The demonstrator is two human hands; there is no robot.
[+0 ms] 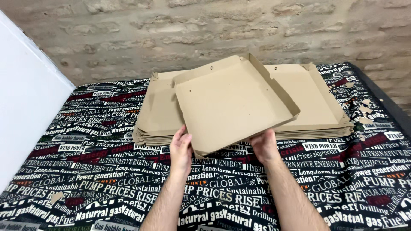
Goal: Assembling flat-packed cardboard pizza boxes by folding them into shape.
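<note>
A brown cardboard box half [231, 100], folded into a shallow square tray with raised walls, is lifted and tilted above the table. My left hand [180, 152] grips its near left edge. My right hand [264, 145] grips its near right edge. Under and behind it lies a stack of flat unfolded cardboard box blanks [312, 102], several sheets high.
The table is covered with a black cloth [94, 171] printed with newspaper-style lettering. Small cardboard scraps [364, 107] lie at the right, and one scrap [55, 197] at the near left. A white panel [25, 98] stands at the left. A brick wall [171, 30] rises behind.
</note>
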